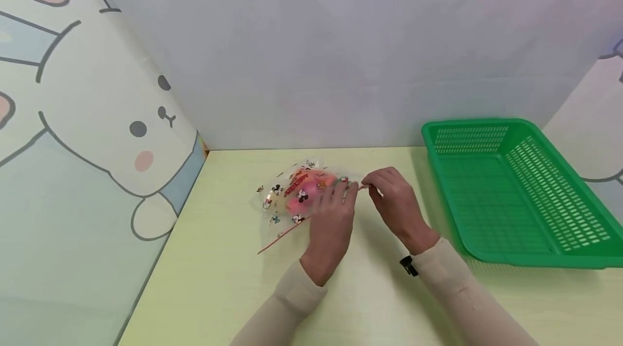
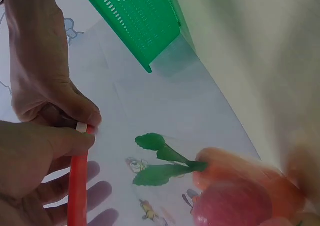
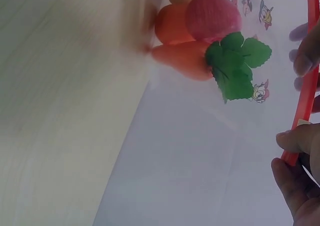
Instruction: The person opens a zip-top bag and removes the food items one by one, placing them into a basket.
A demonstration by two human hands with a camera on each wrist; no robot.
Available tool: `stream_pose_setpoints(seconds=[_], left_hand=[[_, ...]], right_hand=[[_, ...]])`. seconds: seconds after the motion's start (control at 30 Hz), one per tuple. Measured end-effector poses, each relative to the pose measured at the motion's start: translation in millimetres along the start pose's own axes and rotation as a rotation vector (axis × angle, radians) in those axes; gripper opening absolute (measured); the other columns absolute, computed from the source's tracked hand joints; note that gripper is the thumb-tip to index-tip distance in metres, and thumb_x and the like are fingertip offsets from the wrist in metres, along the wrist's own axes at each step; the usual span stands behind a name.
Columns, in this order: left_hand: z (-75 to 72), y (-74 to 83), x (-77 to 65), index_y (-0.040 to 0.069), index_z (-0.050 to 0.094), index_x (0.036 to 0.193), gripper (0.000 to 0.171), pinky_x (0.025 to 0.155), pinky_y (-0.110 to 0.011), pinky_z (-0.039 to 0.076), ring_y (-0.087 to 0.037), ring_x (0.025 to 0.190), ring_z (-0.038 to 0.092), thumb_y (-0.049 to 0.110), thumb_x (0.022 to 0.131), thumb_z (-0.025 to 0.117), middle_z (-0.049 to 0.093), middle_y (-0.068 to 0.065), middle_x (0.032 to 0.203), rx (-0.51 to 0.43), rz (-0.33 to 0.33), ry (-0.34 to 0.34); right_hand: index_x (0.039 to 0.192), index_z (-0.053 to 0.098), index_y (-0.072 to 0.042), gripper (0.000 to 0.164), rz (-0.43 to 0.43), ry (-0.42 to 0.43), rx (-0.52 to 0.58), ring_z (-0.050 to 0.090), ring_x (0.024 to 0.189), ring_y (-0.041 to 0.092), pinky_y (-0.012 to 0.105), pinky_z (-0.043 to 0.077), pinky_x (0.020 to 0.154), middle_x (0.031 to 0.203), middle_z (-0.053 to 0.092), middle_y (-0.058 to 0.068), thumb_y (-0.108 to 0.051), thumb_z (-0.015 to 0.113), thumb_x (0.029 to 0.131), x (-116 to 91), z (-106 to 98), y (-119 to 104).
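Note:
A clear zip bag (image 1: 292, 200) with cartoon prints and a red closure strip (image 1: 284, 235) lies tilted on the table. Inside it, the right wrist view shows a toy carrot (image 3: 182, 59) with green leaves (image 3: 232, 68), a reddish round toy fruit (image 3: 213, 16) and an orange piece (image 3: 171, 24). My left hand (image 1: 333, 221) pinches the strip near its right end, with its other fingers spread behind the film. At that end my right hand (image 1: 396, 200) pinches the strip's tip between thumb and forefinger. A small white slider (image 2: 81, 127) sits on the strip between both thumbs.
To the right stands a green plastic basket (image 1: 440, 189) with slotted walls. The pale yellow table (image 1: 214, 281) meets a grey-white back wall (image 1: 311, 65). A rabbit-print panel (image 1: 97, 119) borders the left side.

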State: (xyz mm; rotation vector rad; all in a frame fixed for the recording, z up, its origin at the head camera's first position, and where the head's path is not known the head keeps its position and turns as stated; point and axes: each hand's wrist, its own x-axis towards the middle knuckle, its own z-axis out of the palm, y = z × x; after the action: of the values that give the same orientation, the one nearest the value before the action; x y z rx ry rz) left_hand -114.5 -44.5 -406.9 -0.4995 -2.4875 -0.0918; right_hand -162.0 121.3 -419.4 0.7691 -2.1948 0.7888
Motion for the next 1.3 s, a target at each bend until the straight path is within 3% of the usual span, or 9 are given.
stream_pose_setpoints(seconds=[0.23,0.63,1.03,1.3], left_hand=[[5.4,5.4,7.1,0.015,0.078,0.115,0.032,0.087,-0.035,0.061,-0.019,0.097,0.071,0.026,0.087,0.090,0.073,-0.001,0.106,0.029,-0.012,0.070],[13.4,11.3,11.1,0.014,0.081,0.103,0.023,0.084,-0.032,0.061,-0.016,0.086,0.071,0.028,0.088,0.089,0.075,-0.001,0.096,-0.027,-0.051,0.126],[19.8,13.0,10.6,0.015,0.084,0.101,0.014,0.083,-0.033,0.062,-0.017,0.088,0.073,0.023,0.090,0.087,0.078,0.001,0.095,-0.049,-0.032,0.215],[20.0,13.4,11.9,0.014,0.084,0.098,0.011,0.084,-0.033,0.063,-0.017,0.087,0.072,0.022,0.091,0.086,0.078,0.001,0.094,-0.065,-0.037,0.214]], right_hand=[[0.092,0.073,-0.004,0.031,-0.021,-0.006,0.006,0.066,0.089,0.027,0.042,0.060,0.077,0.091,0.073,0.008,0.023,0.077,0.078,1,-1,-5],[0.092,0.074,-0.003,0.031,-0.069,0.021,0.007,0.065,0.090,0.026,0.040,0.060,0.078,0.092,0.073,0.007,0.023,0.081,0.076,-5,0,-3],[0.091,0.073,-0.004,0.032,-0.065,0.032,0.012,0.065,0.090,0.026,0.041,0.060,0.078,0.091,0.072,0.008,0.023,0.081,0.075,-5,-2,-2],[0.090,0.074,-0.004,0.029,-0.056,0.039,0.012,0.067,0.088,0.026,0.040,0.060,0.076,0.090,0.072,0.007,0.020,0.083,0.076,-6,-2,1]])
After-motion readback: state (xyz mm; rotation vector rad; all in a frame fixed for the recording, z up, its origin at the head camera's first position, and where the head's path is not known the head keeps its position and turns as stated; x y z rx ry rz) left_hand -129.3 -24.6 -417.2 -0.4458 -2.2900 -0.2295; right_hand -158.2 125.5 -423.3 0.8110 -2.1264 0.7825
